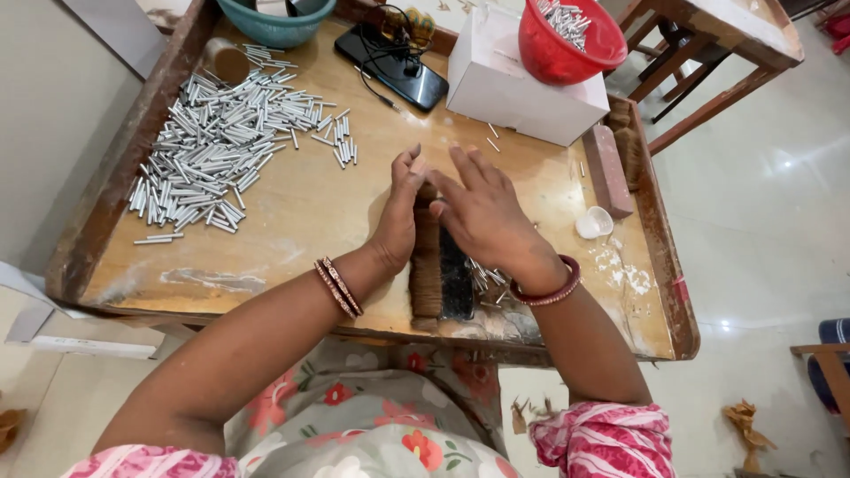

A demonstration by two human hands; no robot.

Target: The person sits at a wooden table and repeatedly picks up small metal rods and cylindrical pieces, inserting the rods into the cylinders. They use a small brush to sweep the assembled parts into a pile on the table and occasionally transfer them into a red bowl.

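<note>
Head view: a person sits at a wooden surface [292,212], both hands meeting over its near edge.
Left hand [398,217]: fingers straight and together, palm turned inward, pressed against the brown fibrous bundle [427,274]; not closed around it.
Right hand [482,212]: spread flat, fingers extended, laid over the top of the bundle and the dark block [457,281] beside it.
Step in hand: it looks like rolling or pressing something between palm and bundle.
Next move calls for: probably steady, even pressure and keeping the piece aligned.
Nearby: a few small metal tubes [482,276] by the right wrist; big tube pile [221,142] well apart to the left.
Hidden: whatever lies under the palms cannot be seen; the red bowl [567,40] and teal bowl [274,22] are cut off.
</note>
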